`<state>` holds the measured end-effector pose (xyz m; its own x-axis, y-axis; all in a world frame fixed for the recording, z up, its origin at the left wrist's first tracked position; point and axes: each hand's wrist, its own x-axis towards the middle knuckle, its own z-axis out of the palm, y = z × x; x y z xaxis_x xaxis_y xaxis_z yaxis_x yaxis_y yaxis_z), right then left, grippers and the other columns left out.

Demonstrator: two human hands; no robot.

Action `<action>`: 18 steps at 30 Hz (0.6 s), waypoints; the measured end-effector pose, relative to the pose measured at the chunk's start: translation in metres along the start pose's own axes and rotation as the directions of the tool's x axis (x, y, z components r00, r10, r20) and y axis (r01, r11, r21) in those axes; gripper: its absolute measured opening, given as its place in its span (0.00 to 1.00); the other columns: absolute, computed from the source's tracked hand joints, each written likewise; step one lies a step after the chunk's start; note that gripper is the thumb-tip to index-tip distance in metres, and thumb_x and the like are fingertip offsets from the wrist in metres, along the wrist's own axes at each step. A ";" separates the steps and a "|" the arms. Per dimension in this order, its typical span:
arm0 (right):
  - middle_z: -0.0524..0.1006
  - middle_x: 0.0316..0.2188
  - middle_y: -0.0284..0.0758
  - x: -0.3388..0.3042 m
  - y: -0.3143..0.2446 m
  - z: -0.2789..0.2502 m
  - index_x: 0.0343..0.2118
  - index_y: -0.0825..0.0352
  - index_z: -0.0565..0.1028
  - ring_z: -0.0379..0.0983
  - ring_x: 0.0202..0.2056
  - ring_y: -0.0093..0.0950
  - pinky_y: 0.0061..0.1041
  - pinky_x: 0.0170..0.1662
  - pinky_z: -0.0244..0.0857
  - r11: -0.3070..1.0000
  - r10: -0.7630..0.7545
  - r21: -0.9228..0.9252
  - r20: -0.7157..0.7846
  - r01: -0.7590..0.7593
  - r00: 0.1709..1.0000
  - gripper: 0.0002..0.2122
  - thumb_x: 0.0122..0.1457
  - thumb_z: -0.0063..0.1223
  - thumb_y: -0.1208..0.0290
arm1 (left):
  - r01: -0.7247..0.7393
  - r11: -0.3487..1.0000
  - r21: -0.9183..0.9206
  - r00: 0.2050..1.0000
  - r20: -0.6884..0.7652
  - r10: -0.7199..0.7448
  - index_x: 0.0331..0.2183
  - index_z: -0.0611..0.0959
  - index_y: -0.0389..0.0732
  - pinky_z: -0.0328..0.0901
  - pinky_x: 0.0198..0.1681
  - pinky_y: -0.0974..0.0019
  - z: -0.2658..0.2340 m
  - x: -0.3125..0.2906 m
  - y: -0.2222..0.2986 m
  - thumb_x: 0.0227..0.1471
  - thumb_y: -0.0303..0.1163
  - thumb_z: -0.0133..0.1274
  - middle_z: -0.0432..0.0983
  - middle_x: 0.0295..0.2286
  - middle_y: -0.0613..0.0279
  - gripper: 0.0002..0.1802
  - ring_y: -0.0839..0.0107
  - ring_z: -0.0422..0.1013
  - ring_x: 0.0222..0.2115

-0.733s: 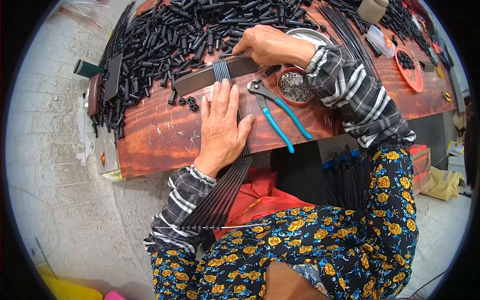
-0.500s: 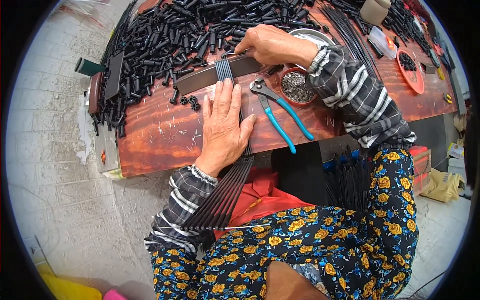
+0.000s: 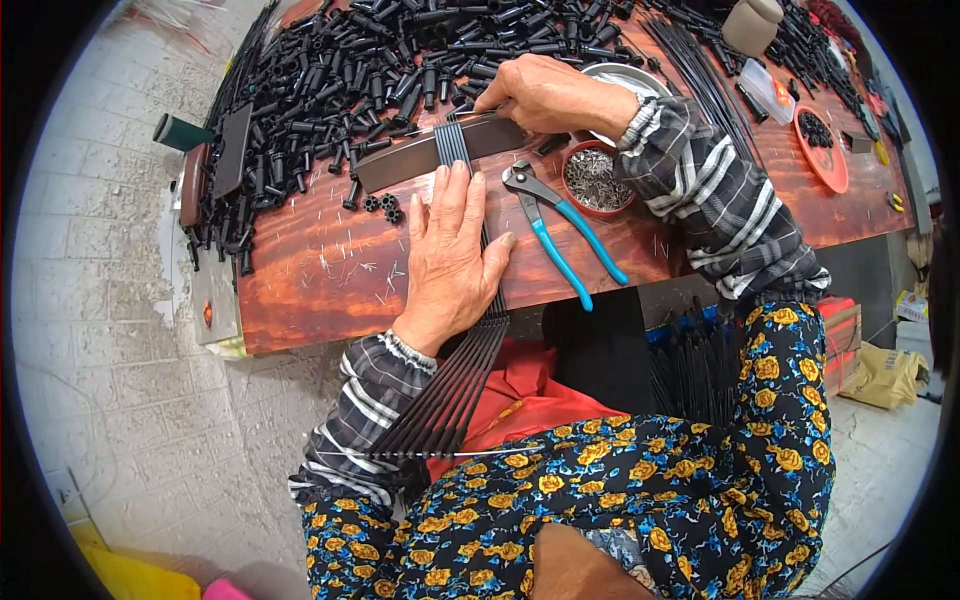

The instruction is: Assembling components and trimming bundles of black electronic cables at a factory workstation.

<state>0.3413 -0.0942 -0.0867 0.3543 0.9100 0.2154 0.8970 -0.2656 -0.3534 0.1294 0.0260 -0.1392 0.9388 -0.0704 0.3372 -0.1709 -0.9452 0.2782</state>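
Note:
A bundle of thin black rods (image 3: 452, 147), resembling umbrella ribs, lies side by side across a dark brown block (image 3: 395, 165). My left hand (image 3: 447, 255) rests flat over the rods, fingers stretched out and tips at the block's near edge. Toward my lap the rods fan out, their near ends strung on a thin wire (image 3: 500, 453). At the block's far side, beside the rods' far ends, my right hand (image 3: 540, 92) is closed with the fingertips pinched; what they hold is too small to make out. Blue-handled pliers (image 3: 571, 235) lie untouched right of my left hand.
A large heap of black plastic tubes (image 3: 330, 90) covers the far side of the wooden table (image 3: 300, 300). A red bowl of small metal bits (image 3: 597, 207) stands beside the pliers. Further right are a coral tray (image 3: 835, 172), a clear plastic box (image 3: 765, 90) and a beige container (image 3: 750, 27).
The view has shifted slightly. Both hands keep nearly the same places, the left flat on the rods and the right pinched at their far ends.

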 end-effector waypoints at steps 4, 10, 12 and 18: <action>0.79 0.30 0.46 0.004 -0.003 -0.001 0.41 0.61 0.79 0.76 0.32 0.43 0.34 0.35 0.69 0.999 0.039 -0.037 0.031 -0.038 0.999 0.17 0.47 0.52 0.80 | 0.015 1.000 0.006 1.000 0.009 -0.015 0.57 0.63 0.33 0.39 0.62 0.45 0.000 -0.002 -0.001 0.51 0.40 0.52 0.49 0.60 0.46 0.36 0.52 0.45 0.63; 0.79 0.29 0.44 0.009 -0.004 -0.014 0.43 0.58 0.79 0.76 0.33 0.41 0.34 0.35 0.68 0.996 0.071 -0.070 0.120 -0.063 0.990 0.24 0.41 0.48 0.85 | 0.009 1.000 -0.008 1.000 0.010 -0.009 0.57 0.63 0.33 0.39 0.62 0.46 -0.001 -0.001 0.000 0.51 0.40 0.52 0.49 0.60 0.46 0.36 0.51 0.45 0.63; 0.79 0.30 0.44 0.013 0.004 -0.013 0.43 0.57 0.79 0.76 0.33 0.40 0.34 0.35 0.68 0.995 0.036 -0.094 0.107 -0.026 0.994 0.25 0.40 0.47 0.85 | 0.003 1.000 -0.008 1.000 0.009 -0.003 0.57 0.62 0.33 0.39 0.62 0.46 -0.001 0.001 0.001 0.51 0.40 0.52 0.49 0.60 0.46 0.36 0.51 0.44 0.63; 0.79 0.30 0.43 0.021 0.017 -0.003 0.42 0.59 0.79 0.75 0.31 0.40 0.33 0.33 0.67 0.997 -0.079 -0.015 0.093 0.080 0.993 0.19 0.48 0.47 0.84 | 0.007 1.000 0.003 1.000 0.008 -0.007 0.57 0.62 0.33 0.39 0.62 0.46 0.001 0.000 -0.001 0.50 0.39 0.53 0.49 0.61 0.46 0.36 0.51 0.44 0.63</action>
<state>0.3643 -0.0805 -0.0856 0.2566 0.9537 0.1568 0.9263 -0.1964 -0.3214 0.1299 0.0268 -0.1402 0.9423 -0.0668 0.3281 -0.1638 -0.9466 0.2777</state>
